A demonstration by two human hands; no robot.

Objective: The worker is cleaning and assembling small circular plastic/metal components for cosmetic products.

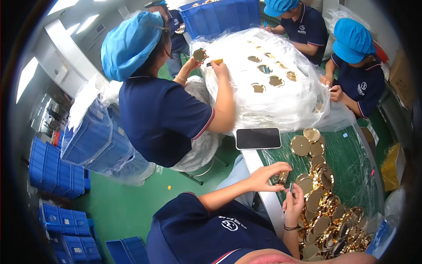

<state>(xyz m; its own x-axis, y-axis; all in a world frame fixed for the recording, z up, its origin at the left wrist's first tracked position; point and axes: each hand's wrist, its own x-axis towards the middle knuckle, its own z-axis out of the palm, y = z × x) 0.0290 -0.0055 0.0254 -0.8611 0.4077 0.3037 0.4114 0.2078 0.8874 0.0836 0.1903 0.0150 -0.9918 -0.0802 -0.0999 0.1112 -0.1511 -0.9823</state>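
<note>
My left hand [265,177] is closed on a shiny gold round part [282,177], gripped by its rim between thumb and fingers and seen nearly edge-on. Just below it, my right hand [293,204] pinches a small flat grey tool [290,188], its tip close to the gold part; whether they touch I cannot tell. Both hands are over the near left edge of a green-topped table [347,152]. Beside my right hand spreads a heap of similar gold round parts [323,224], loosely piled. A few more gold discs [300,145] lie farther up the table.
A black-screened phone [258,138] lies at the table's far left corner. Beyond, a plastic-covered table [281,108] bears several gold parts. Co-workers in blue caps [132,42] work around it. Blue crates [55,169] stand on the left, and a large blue bin [220,18] at the back.
</note>
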